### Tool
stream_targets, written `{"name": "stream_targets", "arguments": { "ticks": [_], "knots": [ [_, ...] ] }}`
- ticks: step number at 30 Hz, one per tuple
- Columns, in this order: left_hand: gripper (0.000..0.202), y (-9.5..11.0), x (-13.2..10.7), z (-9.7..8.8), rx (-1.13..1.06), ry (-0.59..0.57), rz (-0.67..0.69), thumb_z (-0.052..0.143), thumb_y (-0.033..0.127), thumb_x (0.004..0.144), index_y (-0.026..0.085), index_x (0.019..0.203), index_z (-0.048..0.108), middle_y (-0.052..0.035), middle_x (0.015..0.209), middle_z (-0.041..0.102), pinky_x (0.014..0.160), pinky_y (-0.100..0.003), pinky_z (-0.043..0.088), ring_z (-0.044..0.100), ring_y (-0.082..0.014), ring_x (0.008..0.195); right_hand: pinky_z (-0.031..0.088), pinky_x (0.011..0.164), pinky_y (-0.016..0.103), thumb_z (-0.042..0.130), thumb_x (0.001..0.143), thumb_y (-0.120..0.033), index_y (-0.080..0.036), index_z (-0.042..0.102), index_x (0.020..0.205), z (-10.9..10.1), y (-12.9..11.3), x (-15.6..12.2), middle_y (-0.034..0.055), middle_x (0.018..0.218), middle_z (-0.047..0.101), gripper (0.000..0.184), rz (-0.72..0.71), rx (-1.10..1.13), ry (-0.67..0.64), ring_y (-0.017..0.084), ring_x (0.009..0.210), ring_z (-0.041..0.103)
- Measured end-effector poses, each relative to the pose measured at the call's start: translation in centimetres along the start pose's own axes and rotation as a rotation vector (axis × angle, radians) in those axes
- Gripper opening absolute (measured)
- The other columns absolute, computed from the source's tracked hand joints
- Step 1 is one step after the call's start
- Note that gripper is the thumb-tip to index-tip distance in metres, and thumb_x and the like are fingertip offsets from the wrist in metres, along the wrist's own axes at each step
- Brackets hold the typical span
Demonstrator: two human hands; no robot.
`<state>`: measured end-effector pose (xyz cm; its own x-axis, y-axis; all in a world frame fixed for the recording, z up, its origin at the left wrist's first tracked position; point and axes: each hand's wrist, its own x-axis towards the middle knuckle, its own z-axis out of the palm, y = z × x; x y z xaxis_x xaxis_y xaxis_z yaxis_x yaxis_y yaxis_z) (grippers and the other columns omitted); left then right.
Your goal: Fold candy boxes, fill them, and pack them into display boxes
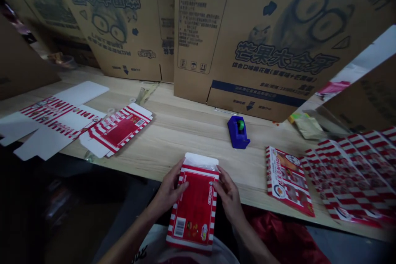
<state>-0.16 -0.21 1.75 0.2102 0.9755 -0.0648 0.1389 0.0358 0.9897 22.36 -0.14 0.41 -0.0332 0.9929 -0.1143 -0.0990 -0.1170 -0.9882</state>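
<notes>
A red box with red-and-white striped edges [195, 206] is held upright between my two hands at the table's front edge. Its white top flap stands up and clear plastic shows inside the opening. My left hand [170, 187] grips the left side, thumb on the red face. On the right side, my right hand [228, 194] closes round the upper edge, thumb near the corner. A barcode and small food pictures are printed low on the face. Beyond the hands, a blue tape dispenser [238, 134] with a green core sits on the table.
Flat striped cartons [122, 128] are stacked at left, beside unfolded white-and-striped carton blanks [62, 117]. A striped box [289, 179] lies at right next to a row of similar boxes [352, 173]. Large brown cardboard cartons [198, 82] wall off the table's back.
</notes>
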Motion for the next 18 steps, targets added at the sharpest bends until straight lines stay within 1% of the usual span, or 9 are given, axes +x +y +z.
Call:
{"name": "stream_targets", "arguments": {
  "ticks": [2, 4, 6, 8, 9, 11, 13, 15, 18],
  "knots": [
    [0.063, -0.3, -0.4, 0.2, -0.04, -0.047, -0.055, 0.055, 0.042, 0.084, 0.018, 0.139, 0.034, -0.0132, 0.131, 0.055, 0.088, -0.035, 0.053, 0.06, -0.0242, 0.11, 0.05, 0.088, 0.035, 0.064, 0.083, -0.039, -0.025, 0.059, 0.118, -0.3, 0.4, -0.4, 0.0061, 0.118, 0.064, 0.038, -0.037, -0.141, -0.006, 0.024, 0.106, 0.06],
    [0.046, -0.2, -0.5, 0.4, -0.015, -0.061, -0.06, 0.057, 0.042, 0.084, 0.018, 0.122, 0.048, -0.0104, 0.114, 0.063, 0.081, -0.033, 0.053, 0.063, -0.0216, 0.096, 0.05, 0.08, 0.032, 0.062, 0.085, -0.037, -0.023, 0.064, 0.1, -0.3, 0.5, -0.4, 0.0045, 0.099, 0.067, 0.021, -0.099, -0.249, -0.034, 0.021, 0.092, 0.062],
    [0.024, 0.1, 0.0, 0.5, 0.055, 0.0, -0.015, 0.056, 0.039, 0.085, 0.018, 0.096, 0.057, -0.0063, 0.096, 0.062, 0.075, -0.03, 0.05, 0.06, -0.019, 0.087, 0.048, 0.075, 0.029, 0.062, 0.084, -0.035, -0.022, 0.063, 0.081, -0.1, 0.2, 0.0, 0.0027, 0.086, 0.064, 0.013, -0.151, -0.279, -0.032, 0.019, 0.082, 0.06],
    [0.021, 0.5, 0.7, 0.6, 0.06, 0.106, 0.009, 0.057, 0.036, 0.084, 0.017, 0.075, 0.053, -0.0027, 0.082, 0.057, 0.069, -0.026, 0.047, 0.056, -0.0161, 0.079, 0.048, 0.068, 0.028, 0.066, 0.08, -0.033, -0.022, 0.057, 0.076, 0.4, -0.2, 0.7, 0.0008, 0.079, 0.061, 0.015, -0.133, -0.211, 0.017, 0.017, 0.073, 0.058],
    [0.021, 0.7, 1.1, 0.6, 0.015, 0.159, -0.004, 0.059, 0.034, 0.082, 0.018, 0.071, 0.05, -0.0009, 0.077, 0.053, 0.066, -0.024, 0.045, 0.054, -0.0145, 0.075, 0.048, 0.066, 0.027, 0.07, 0.076, -0.033, -0.022, 0.057, 0.08, 0.6, -0.5, 1.0, -0.0001, 0.078, 0.061, 0.017, -0.096, -0.144, 0.042, 0.016, 0.07, 0.058],
    [0.019, 1.0, 1.8, 0.5, -0.126, 0.211, -0.07, 0.064, 0.03, 0.075, 0.019, 0.078, 0.049, 0.0024, 0.074, 0.05, 0.062, -0.022, 0.042, 0.052, -0.0121, 0.069, 0.05, 0.065, 0.028, 0.074, 0.07, -0.031, -0.024, 0.057, 0.091, 1.0, -0.9, 1.6, -0.0009, 0.08, 0.063, 0.028, 0.008, -0.006, 0.034, 0.016, 0.069, 0.059],
    [0.026, 1.1, 2.1, 0.1, -0.228, 0.164, -0.119, 0.066, 0.028, 0.072, 0.019, 0.09, 0.051, 0.0033, 0.075, 0.051, 0.062, -0.022, 0.042, 0.052, -0.0118, 0.068, 0.051, 0.067, 0.03, 0.074, 0.07, -0.031, -0.023, 0.061, 0.093, 1.1, -1.2, 1.9, 0.0, 0.081, 0.064, 0.028, 0.076, 0.041, -0.047, 0.018, 0.072, 0.061],
    [0.023, 1.0, 2.2, -0.5, -0.209, 0.059, -0.108, 0.065, 0.03, 0.074, 0.018, 0.092, 0.057, 0.001, 0.078, 0.053, 0.065, -0.024, 0.044, 0.054, -0.0132, 0.072, 0.05, 0.07, 0.03, 0.071, 0.074, -0.032, -0.022, 0.067, 0.083, 1.0, -1.4, 1.8, 0.0012, 0.078, 0.063, 0.014, 0.039, -0.042, -0.099, 0.019, 0.075, 0.06],
    [0.019, 1.0, 1.9, -1.5, -0.07, -0.022, -0.024, 0.067, 0.034, 0.075, 0.015, 0.078, 0.064, -0.0026, 0.081, 0.055, 0.068, -0.026, 0.044, 0.055, -0.0157, 0.077, 0.048, 0.082, 0.033, 0.068, 0.079, -0.035, -0.023, 0.072, 0.082, 0.5, -1.3, 1.4, 0.0044, 0.09, 0.063, 0.013, -0.128, -0.22, -0.106, 0.02, 0.089, 0.06]
  ]
}}
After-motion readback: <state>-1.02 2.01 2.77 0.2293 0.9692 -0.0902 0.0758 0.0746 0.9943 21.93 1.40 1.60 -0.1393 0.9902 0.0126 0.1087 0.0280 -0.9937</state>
